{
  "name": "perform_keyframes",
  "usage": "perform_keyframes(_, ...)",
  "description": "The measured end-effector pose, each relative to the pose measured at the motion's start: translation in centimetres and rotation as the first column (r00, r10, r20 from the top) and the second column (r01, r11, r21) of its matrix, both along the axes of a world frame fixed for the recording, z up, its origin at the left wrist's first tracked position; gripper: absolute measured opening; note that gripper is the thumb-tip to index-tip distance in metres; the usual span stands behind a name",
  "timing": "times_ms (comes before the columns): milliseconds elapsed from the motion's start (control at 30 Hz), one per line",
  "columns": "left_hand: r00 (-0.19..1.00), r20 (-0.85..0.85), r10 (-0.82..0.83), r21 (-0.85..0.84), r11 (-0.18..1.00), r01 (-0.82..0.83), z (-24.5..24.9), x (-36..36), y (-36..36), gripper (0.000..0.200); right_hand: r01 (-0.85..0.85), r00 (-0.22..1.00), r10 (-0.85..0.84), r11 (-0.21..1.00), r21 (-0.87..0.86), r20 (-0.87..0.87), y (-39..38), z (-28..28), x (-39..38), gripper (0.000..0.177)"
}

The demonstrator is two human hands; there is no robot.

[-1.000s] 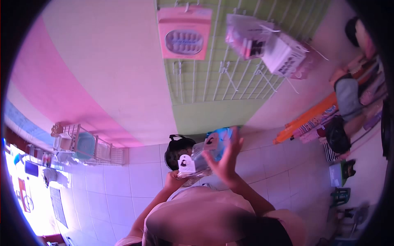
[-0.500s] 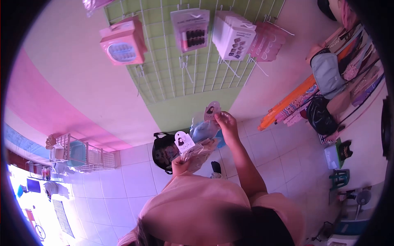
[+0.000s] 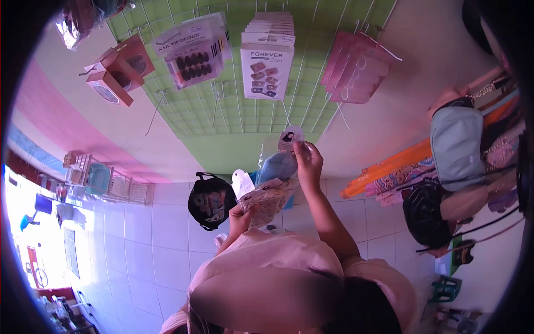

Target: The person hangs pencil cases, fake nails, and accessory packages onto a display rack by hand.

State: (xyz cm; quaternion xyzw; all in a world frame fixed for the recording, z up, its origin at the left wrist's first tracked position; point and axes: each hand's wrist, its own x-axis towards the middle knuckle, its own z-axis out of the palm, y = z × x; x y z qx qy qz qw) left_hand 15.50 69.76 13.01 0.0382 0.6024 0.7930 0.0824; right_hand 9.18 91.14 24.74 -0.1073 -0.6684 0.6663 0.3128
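Landmark: the wire grid [image 3: 256, 116] on the green wall. You have one carded packet [image 3: 277, 167] raised at the grid's lower edge; its header card [image 3: 290, 139] overlaps that edge in view, while its light-blue, clear-wrapped part sits below the grid. Depth between card and grid: cannot tell. For good handling at this step, I judge the card to be the right place to grip, since it looks stiffer than the film; keep your pinch to its side, leave the rounded top uncovered and let the pouch hang straight. Mind the hook [image 3: 287, 114] low on the grid, close to the card in view: its tip might snag the film. I would also draw the bunch of packets [image 3: 267, 197], below the grid, slightly away from the single one, as loose film could cling; whether the two touch now, I cannot tell. Hands: your right hand [image 3: 309, 161], just below the grid's lower edge, is closed in a pinch, thumb and fingers on the card. Your left hand [image 3: 240, 220], farther below the grid and to the left, is wrapped round the lower part of the bunch; its fingers are partly hidden, so firmness is unclear. Hands apart from each other. Also noted: a black bag [image 3: 195, 211] on the floor, below the grid, holding more carded packets.
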Motion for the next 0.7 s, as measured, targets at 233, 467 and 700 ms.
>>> perform_keyframes(233, 0.993, 0.094, 0.071, -0.044, 0.997, -0.067, 0.7, 0.6, -1.0, 0.011, -0.155, 0.983, 0.16, 0.986, -0.062, 0.091, 0.8, 0.0, -1.6, 0.036)
perform_keyframes(467, 0.981, 0.159, 0.114, 0.007, 0.993, -0.117, 1.1, -0.4, -3.0, 0.009, -0.1, 0.988, 0.123, 0.972, -0.212, 0.096, 1.2, -2.3, -3.4, 0.037)
perform_keyframes(700, 0.969, 0.172, 0.179, 0.002, 0.983, -0.182, 2.3, -1.8, -6.1, 0.009, -0.055, 0.998, 0.053, 0.991, 0.119, 0.021, 3.4, -5.0, -11.1, 0.032)
